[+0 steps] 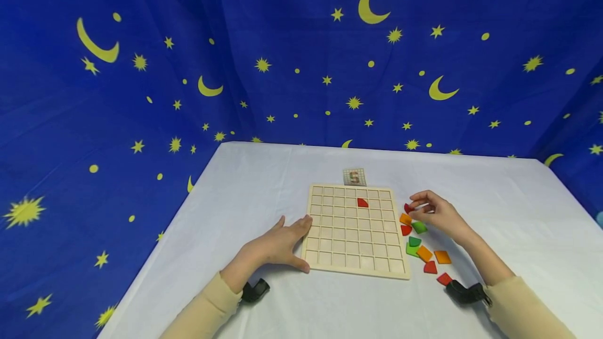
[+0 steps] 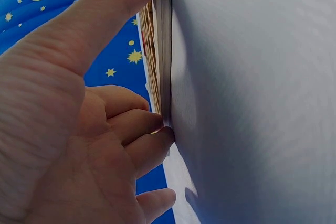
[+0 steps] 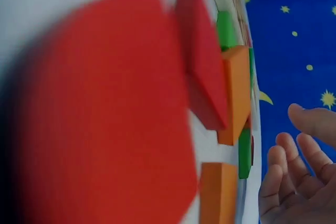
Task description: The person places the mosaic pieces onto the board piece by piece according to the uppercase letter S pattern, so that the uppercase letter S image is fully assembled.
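A wooden grid board (image 1: 359,272) lies on the white table, with one red quarter-round piece (image 1: 362,203) in an upper cell. My left hand (image 1: 278,244) rests against its left side, fingers and thumb spread; the left wrist view shows fingertips of that hand (image 2: 79,129) touching the board's edge (image 2: 164,51). To the right of the board, my right hand (image 1: 442,217) hovers with slightly bent fingers, its fingertips by a red piece (image 1: 408,207). The right wrist view shows this hand (image 3: 304,177) with nothing visible between thumb and fingers.
Several loose pieces lie right of the board, among them a green one (image 1: 419,227), an orange one (image 1: 443,257) and a red one (image 1: 444,279) near the right wrist's black strap. A small patterned card (image 1: 354,177) lies behind the board. A blue star-patterned curtain (image 1: 301,41) surrounds the table.
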`<move>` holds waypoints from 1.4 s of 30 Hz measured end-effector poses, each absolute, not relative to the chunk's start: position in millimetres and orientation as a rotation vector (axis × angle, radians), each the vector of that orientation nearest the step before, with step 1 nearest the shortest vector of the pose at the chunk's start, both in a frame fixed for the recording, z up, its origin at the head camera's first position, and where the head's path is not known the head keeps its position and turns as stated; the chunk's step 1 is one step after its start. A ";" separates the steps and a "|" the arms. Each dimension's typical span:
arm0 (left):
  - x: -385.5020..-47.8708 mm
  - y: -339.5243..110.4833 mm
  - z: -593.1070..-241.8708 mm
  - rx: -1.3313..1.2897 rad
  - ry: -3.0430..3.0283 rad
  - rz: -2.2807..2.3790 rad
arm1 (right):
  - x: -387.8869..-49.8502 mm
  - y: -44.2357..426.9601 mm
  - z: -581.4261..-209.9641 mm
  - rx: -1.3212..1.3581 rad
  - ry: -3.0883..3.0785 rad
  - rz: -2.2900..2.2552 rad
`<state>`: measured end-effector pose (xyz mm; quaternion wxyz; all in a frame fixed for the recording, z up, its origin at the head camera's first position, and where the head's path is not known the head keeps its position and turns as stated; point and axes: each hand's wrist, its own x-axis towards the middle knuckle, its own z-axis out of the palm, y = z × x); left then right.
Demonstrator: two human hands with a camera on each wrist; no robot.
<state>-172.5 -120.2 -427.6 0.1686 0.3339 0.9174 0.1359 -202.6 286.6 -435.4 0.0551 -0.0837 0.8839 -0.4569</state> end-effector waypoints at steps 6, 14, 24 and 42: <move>-171.9 -120.8 -426.2 0.944 2.602 0.394 | -201.1 283.4 -441.0 -0.272 2.737 -1.321; -173.0 -122.2 -425.0 0.955 2.588 0.407 | -200.8 276.3 -442.8 -0.330 2.796 -1.174; -174.8 -120.3 -426.0 0.968 2.593 0.409 | -203.0 274.8 -444.7 -0.388 2.890 -1.067; -176.5 -119.4 -428.2 0.979 2.600 0.436 | -201.2 275.9 -435.1 -0.405 2.981 -1.088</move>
